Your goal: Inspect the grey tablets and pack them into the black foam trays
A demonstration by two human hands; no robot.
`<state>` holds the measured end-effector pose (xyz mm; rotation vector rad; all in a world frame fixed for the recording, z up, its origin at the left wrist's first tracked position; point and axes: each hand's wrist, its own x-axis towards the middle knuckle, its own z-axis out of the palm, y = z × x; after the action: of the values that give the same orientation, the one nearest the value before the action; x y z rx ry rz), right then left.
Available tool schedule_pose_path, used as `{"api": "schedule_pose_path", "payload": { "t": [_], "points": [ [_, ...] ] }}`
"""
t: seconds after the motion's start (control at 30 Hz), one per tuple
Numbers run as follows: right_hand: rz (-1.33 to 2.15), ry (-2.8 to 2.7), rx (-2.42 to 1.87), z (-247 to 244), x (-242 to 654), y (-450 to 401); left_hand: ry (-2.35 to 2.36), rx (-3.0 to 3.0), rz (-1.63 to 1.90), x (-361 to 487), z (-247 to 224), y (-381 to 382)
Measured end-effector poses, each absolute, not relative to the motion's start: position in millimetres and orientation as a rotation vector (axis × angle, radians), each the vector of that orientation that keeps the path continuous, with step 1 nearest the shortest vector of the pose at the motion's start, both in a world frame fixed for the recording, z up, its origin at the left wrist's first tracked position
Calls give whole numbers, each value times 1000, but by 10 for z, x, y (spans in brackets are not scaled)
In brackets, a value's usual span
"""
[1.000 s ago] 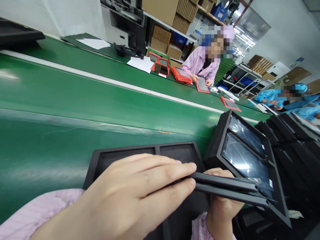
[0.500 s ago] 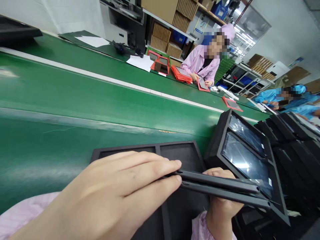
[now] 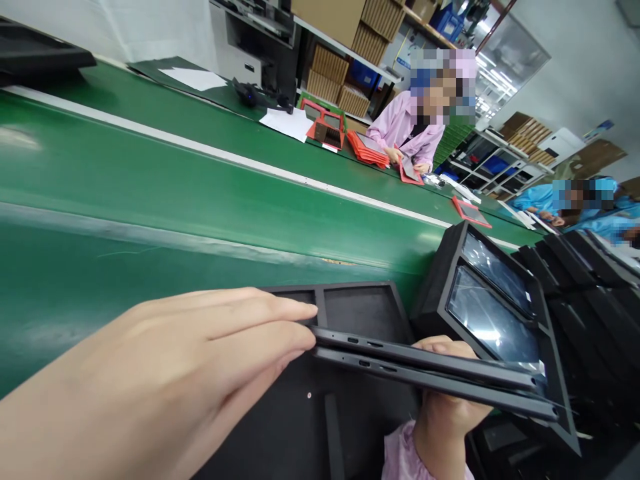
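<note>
Two thin black tablets, an upper one [image 3: 395, 353] and a lower one [image 3: 405, 378], are held one over the other, port edges facing me. My right hand [image 3: 453, 400] is closed around their right part, fingertips showing above and the palm below. At their left end, the fingers of my left hand [image 3: 200, 360] press together on the tablets' edge; its thumb is hidden. Under both hands lies a black foam tray [image 3: 397, 303] with divided compartments, partly covered by the tablets and my left hand.
To the right, a tilted black foam tray [image 3: 440, 290] holds two glossy-screened tablets, beside stacked black trays [image 3: 590, 300]. A green work surface [image 3: 200, 193] runs across. Beyond it, a person in pink [image 3: 395, 123] handles a red-framed piece near a red stack [image 3: 367, 148].
My left hand has slid left along the tablets to their end, uncovering ports on their edges. My right hand keeps its hold, and the tablets have shifted slightly.
</note>
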<state>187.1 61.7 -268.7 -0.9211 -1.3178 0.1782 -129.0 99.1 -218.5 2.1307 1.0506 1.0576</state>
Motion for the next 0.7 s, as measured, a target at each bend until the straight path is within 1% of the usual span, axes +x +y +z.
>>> {"api": "schedule_pose_path", "payload": {
  "t": [0.1,0.2,0.3,0.4,0.5,0.6,0.7],
  "points": [
    [151,-1317,-921,-2706,1879,621,1114,2351,878,-1304,-2213,990],
    [149,-1353,-928,-2701,1895,624,1170,2402,780,-1234,-2251,1054],
    [167,-1377,-947,-2666,1919,616,1014,2448,738,-1097,-2249,1172],
    [266,-1453,-965,-2650,1975,583,858,2422,539,-1021,-2213,1284],
    [346,-1508,-1164,-2699,2053,537,901,2350,483,-1060,-2200,1373],
    [288,-1462,-1461,-2777,2101,524,937,2298,461,-1121,-2219,1497],
    [236,-1292,-1561,-2832,2114,571,966,2288,511,-1089,-2199,1620]
  ]
}}
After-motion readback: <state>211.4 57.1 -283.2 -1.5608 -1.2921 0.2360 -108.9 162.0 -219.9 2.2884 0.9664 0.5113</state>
